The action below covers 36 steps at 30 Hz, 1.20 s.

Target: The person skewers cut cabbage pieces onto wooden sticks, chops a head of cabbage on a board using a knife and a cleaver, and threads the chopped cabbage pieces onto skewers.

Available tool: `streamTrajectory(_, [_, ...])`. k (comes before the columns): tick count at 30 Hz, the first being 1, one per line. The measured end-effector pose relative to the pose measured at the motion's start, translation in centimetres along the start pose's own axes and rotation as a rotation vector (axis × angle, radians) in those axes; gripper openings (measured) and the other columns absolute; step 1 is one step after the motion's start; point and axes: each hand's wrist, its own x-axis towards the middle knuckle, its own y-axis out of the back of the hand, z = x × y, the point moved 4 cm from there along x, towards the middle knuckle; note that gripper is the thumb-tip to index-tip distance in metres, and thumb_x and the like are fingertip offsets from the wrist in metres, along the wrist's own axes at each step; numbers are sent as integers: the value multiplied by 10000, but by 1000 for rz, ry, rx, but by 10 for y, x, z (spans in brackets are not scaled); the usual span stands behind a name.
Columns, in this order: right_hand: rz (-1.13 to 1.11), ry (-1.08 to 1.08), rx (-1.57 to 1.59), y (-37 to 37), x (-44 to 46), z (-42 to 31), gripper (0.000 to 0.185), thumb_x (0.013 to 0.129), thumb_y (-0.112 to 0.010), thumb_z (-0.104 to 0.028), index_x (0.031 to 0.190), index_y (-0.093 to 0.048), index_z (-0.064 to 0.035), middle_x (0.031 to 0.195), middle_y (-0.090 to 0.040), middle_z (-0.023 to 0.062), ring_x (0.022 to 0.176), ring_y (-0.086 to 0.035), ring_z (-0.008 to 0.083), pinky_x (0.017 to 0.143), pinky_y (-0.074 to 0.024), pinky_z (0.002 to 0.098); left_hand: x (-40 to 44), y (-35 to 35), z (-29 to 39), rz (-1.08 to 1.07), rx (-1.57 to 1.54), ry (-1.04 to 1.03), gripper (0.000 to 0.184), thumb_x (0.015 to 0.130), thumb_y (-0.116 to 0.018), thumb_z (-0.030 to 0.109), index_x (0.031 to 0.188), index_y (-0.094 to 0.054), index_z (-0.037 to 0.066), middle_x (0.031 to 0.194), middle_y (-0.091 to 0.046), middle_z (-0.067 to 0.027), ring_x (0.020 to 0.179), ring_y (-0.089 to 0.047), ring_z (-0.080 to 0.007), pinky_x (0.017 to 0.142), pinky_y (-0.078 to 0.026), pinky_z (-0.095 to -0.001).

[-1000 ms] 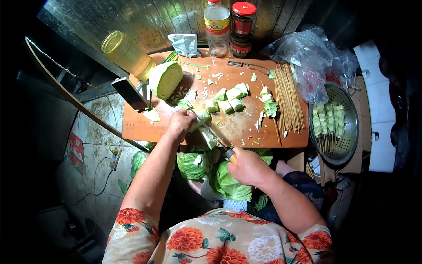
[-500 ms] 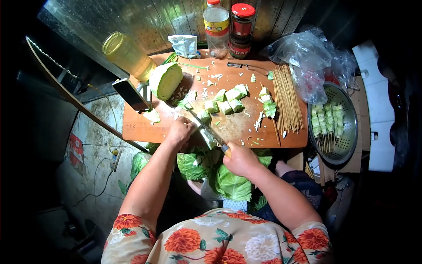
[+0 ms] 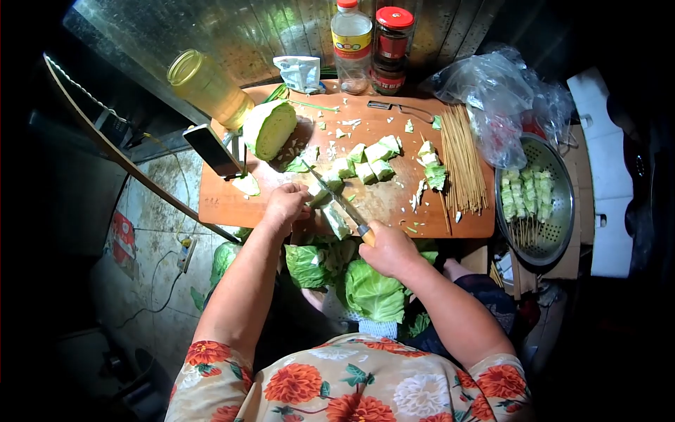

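My right hand (image 3: pixel 387 247) is closed round the wooden handle of a knife (image 3: pixel 339 200), whose blade points up and left among cut cabbage. Fingers bent, my left hand (image 3: pixel 288 204) presses on a cabbage piece (image 3: pixel 320 191) left of the blade. Another cut piece (image 3: pixel 336 219) lies just right of and below the blade. Cabbage chunks (image 3: pixel 373 160) sit farther up the wooden board (image 3: pixel 422 226). A half cabbage (image 3: pixel 270 131) rests at the board's upper left. One skewer with cabbage on it (image 3: pixel 433 166) lies beside a pile of bare skewers (image 3: pixel 464 162).
A phone (image 3: pixel 213 150) stands at the left beside a leaning jar (image 3: pixel 211 88). Behind the board are a bottle (image 3: pixel 351 46) and stacked jars (image 3: pixel 392 49). A colander (image 3: pixel 538 253) with cabbage skewers is at the right, below a plastic bag (image 3: pixel 492 88). Cabbages (image 3: pixel 373 292) lie below the board.
The knife has shifted slightly, and the cabbage pieces on either side of its blade now lie farther apart. The whole view has moved a little. Both hands keep their grips.
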Motion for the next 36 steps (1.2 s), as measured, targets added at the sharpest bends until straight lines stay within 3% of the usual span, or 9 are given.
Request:
streamTrajectory(8, [7, 63, 42, 1, -22, -7, 335, 788, -558, -234, 1027, -547, 0, 886, -636, 264, 869, -614, 427, 797, -481, 482, 4, -2, -8, 86, -59, -24, 98, 812, -648, 57, 901, -612, 35, 757, -617, -40, 543, -556, -124, 485, -490, -243])
streamTrajectory(10, [17, 92, 48, 0, -26, -5, 334, 789, -556, -236, 1025, -546, 0, 873, -634, 267, 858, -613, 432, 785, -481, 488, 4, -3, -8, 78, 4, -9, 131, 844, -658, 150, 862, -547, 84, 717, -584, -25, 543, -556, -128, 524, -516, -271])
streamTrajectory(13, [-5, 102, 51, -2, -28, -1, 378, 782, -591, -258, 1058, -565, -1, 864, -630, 271, 846, -617, 420, 764, -487, 460, 13, -2, -15, 84, -26, -43, 167, 832, -672, 162, 857, -530, 78, 718, -583, -35, 546, -557, -131, 512, -511, -268])
streamTrajectory(19, [-83, 120, 79, 6, -20, -1, 304, 776, -572, -225, 975, -563, 6, 873, -635, 260, 853, -613, 433, 776, -485, 477, 10, -1, -11, 81, 51, -44, 169, 835, -665, 156, 874, -523, 73, 718, -580, -42, 552, -562, -134, 511, -516, -273])
streamTrajectory(22, [-129, 41, 31, 13, -18, -7, 297, 771, -581, -224, 960, -572, 5, 896, -636, 254, 871, -618, 419, 788, -486, 463, 10, -1, -10, 77, 43, -48, 166, 842, -657, 162, 877, -524, 71, 720, -581, -41, 553, -563, -134, 512, -517, -275])
streamTrajectory(34, [-126, 3, -84, -12, 24, -3, 381, 782, -572, -242, 1100, -579, -33, 967, -652, 226, 940, -621, 389, 834, -491, 449, 5, -1, -10, 63, 31, -60, 102, 867, -599, 77, 928, -521, 53, 775, -597, -54, 578, -566, -125, 493, -502, -259])
streamTrajectory(36, [-3, 79, -56, -20, 24, 3, 320, 769, -594, -259, 989, -561, -28, 840, -635, 235, 815, -621, 403, 739, -497, 453, 2, -1, -10, 54, 25, -67, 119, 866, -600, 79, 945, -518, 47, 780, -599, -56, 585, -573, -127, 496, -506, -262])
